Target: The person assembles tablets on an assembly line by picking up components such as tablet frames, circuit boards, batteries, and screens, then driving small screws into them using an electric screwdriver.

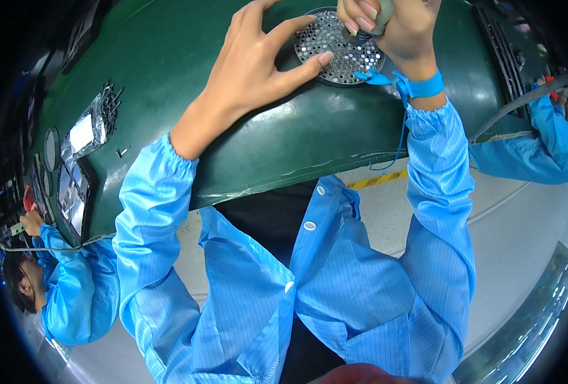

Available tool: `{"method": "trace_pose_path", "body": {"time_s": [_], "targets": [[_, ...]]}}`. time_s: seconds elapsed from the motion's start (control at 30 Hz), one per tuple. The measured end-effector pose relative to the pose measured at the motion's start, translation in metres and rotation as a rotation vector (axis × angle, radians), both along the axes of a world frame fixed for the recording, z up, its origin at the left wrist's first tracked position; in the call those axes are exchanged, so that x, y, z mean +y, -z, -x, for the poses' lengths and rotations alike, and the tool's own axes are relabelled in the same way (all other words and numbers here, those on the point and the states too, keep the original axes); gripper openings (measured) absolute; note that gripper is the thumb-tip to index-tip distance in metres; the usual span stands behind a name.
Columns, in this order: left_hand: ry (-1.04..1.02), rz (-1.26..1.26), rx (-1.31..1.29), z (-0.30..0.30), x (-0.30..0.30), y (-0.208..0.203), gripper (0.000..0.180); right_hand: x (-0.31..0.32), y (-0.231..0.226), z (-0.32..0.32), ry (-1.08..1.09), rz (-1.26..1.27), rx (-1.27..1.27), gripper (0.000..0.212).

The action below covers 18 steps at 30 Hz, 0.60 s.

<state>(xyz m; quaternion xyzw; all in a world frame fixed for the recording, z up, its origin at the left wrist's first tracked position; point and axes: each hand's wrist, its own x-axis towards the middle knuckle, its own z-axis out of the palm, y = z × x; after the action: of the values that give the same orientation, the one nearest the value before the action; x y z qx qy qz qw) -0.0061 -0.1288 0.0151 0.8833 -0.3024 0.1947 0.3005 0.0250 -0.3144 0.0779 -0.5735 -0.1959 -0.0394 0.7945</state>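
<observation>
A round perforated metal disc (335,54) lies on the green mat (168,57). My left hand (258,61) rests open beside it, fingers spread, with fingertips touching the disc's left rim. My right hand (396,29) is closed around a grey tool handle (381,14), whose tip stands on the disc's upper part. A blue wrist strap (418,86) with a thin cord circles my right wrist.
A clear bag of small dark screws (98,115) and a dark tray (72,195) lie at the mat's left. One person in a blue coat (72,288) works at the left, another person's sleeve (552,137) at the right. A grey hose (520,102) runs right.
</observation>
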Motion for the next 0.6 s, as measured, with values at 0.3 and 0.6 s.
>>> {"method": "trace_pose_path", "body": {"time_s": [0.3, 0.6], "targets": [[0.009, -0.11, 0.109, -0.007, -0.003, -0.005, 0.061, -0.004, 0.002, -0.003, 0.022, -0.008, 0.003, 0.021], [0.049, -0.104, -0.038, -0.005, 0.004, -0.001, 0.052, -0.003, 0.004, -0.005, 0.021, 0.012, -0.003, 0.023]]}}
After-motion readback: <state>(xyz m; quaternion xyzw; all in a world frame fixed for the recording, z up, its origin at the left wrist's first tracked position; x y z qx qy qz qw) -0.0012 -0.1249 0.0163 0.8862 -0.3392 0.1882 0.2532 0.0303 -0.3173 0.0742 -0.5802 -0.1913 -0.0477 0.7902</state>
